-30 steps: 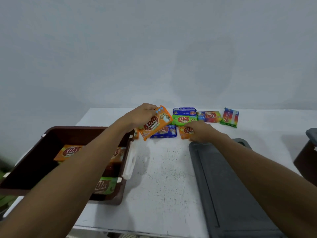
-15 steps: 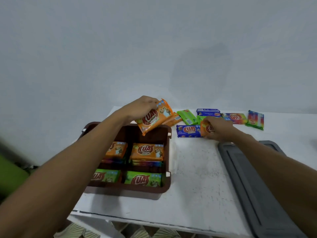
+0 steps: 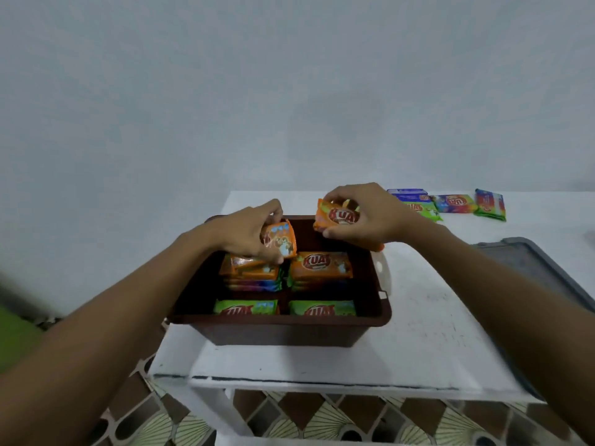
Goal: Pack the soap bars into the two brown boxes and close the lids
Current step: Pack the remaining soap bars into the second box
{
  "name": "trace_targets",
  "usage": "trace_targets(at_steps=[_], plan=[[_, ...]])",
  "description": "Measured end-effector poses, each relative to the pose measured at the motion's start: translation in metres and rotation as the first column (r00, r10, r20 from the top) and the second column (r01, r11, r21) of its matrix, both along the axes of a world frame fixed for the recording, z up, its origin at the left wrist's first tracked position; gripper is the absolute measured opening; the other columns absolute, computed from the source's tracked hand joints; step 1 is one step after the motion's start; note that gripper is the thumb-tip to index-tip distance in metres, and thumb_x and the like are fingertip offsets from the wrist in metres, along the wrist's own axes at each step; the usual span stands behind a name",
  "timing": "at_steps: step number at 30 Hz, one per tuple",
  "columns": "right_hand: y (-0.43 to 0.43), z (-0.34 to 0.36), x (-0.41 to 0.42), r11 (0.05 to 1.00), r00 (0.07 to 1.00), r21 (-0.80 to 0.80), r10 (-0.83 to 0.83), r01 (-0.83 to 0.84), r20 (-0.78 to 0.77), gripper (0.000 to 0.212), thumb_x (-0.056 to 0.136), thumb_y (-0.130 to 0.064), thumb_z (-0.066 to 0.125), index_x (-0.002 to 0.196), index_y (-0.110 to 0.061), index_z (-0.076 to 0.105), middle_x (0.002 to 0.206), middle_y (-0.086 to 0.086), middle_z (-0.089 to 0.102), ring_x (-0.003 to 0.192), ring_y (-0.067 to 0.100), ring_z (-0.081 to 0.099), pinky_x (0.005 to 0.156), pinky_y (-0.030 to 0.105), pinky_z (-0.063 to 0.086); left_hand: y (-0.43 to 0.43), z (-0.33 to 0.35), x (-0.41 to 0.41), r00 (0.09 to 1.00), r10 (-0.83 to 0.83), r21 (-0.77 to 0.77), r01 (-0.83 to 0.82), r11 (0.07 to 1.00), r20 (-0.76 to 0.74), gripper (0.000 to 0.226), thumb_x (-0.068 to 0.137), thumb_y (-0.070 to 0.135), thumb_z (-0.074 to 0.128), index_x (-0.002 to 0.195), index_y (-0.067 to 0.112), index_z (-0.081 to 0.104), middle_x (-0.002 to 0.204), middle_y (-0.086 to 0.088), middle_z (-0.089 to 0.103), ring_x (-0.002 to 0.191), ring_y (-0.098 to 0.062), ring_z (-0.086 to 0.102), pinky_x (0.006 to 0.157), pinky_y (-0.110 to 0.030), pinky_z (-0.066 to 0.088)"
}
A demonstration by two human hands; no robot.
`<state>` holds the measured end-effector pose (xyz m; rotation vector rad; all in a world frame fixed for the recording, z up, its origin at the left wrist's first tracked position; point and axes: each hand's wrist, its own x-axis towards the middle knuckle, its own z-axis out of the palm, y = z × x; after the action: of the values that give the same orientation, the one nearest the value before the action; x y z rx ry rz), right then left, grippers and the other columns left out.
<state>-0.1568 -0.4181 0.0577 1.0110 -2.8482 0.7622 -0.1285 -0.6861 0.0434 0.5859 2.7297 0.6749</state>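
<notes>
Holding: the left hand [image 3: 246, 235] grips an orange soap bar [image 3: 280, 241] with its fingers curled round it, low over the far-left pile in the box; whether the bar touches the pile cannot be told. The right hand [image 3: 365, 217] pinches a second orange bar [image 3: 335, 215] between thumb and fingers, above the box's far-right corner.
Brown box: one [image 3: 280, 328], centre of frame, open-topped, standing on the table.
Box contents: four piles, two by two. The two far piles are an orange-topped left pile [image 3: 249, 270] and an orange-topped right pile [image 3: 322, 265]. The two near piles are a green-topped left pile [image 3: 246, 308] and a green-topped right pile [image 3: 322, 310]. The layers beneath are too blurred to count.
Loose bars: four, in a row at the upper right of the frame, well apart from the box: a blue bar [image 3: 407, 194], a green bar [image 3: 421, 210], a rainbow bar [image 3: 454, 203] and a red-and-blue bar [image 3: 490, 205].
Grey lid: one [image 3: 531, 268], lying flat at the right edge of the frame.
Surface: one white table [image 3: 418, 336], scuffed and speckled.
Room: a pale grey wall [image 3: 289, 91] fills the upper half; a patterned tile floor [image 3: 306, 420] in brown and cream runs along the bottom; a blurred green patch [image 3: 13, 336] sits at the left edge.
</notes>
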Motion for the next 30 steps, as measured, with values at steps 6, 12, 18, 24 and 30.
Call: trace_targets(at_steps=[6,12,18,24,30], plan=[[-0.042,-0.019,0.031,0.904,0.984,0.400,0.098,-0.151,0.150,0.068,0.068,-0.064,0.074,0.124,-0.029,0.055,0.107,-0.010,0.059,0.095,0.011,0.055,0.081,0.032,0.051,-0.024,-0.025,0.013,0.975,-0.095,0.007,0.095,0.995,0.202,0.022,0.087,0.017,0.068,0.098,0.021,0.050,0.092,-0.008,0.064,0.068,-0.018,0.058,0.060,-0.035,0.051],[-0.051,-0.043,0.044,0.795,0.950,0.541,0.138,-0.276,0.282,0.036,0.092,-0.045,0.059,0.125,-0.030,0.061,0.118,-0.005,0.061,0.107,0.017,0.054,0.087,0.035,0.050,-0.024,-0.033,0.013,0.948,-0.217,-0.221,0.268,0.938,0.231,0.011,0.088,0.015,0.068,0.099,0.019,0.066,0.092,0.005,0.071,0.083,-0.010,0.067,0.078,-0.034,0.056],[-0.047,-0.040,0.044,0.797,0.954,0.549,0.108,-0.251,0.279,0.032,0.098,-0.016,0.049,0.122,-0.029,0.064,0.123,0.000,0.059,0.108,0.018,0.054,0.089,0.039,0.051,-0.024,-0.031,0.014,0.959,-0.200,-0.215,0.243,0.946,0.202,0.012,0.091,0.017,0.064,0.101,0.019,0.071,0.084,0.008,0.073,0.073,0.004,0.064,0.064,-0.015,0.047],[-0.046,-0.035,0.044,0.782,0.938,0.546,0.138,-0.300,0.318,0.029,0.097,-0.013,0.050,0.117,-0.026,0.067,0.120,0.000,0.061,0.105,0.017,0.055,0.081,0.030,0.049,-0.025,-0.033,0.014,0.947,-0.234,-0.235,0.285,0.929,0.222,0.015,0.092,0.016,0.059,0.096,0.023,0.072,0.092,0.005,0.073,0.082,-0.008,0.067,0.077,-0.031,0.056],[-0.040,-0.037,0.044,0.867,0.986,0.469,0.147,-0.169,0.083,0.026,0.096,-0.017,0.051,0.109,-0.028,0.070,0.111,-0.006,0.065,0.093,0.014,0.061,0.064,0.022,0.044,-0.022,-0.035,0.011,0.973,-0.218,-0.105,0.226,0.968,0.077,0.014,0.090,0.014,0.057,0.087,0.023,0.067,0.081,0.003,0.071,0.069,-0.007,0.067,0.066,-0.026,0.051]])
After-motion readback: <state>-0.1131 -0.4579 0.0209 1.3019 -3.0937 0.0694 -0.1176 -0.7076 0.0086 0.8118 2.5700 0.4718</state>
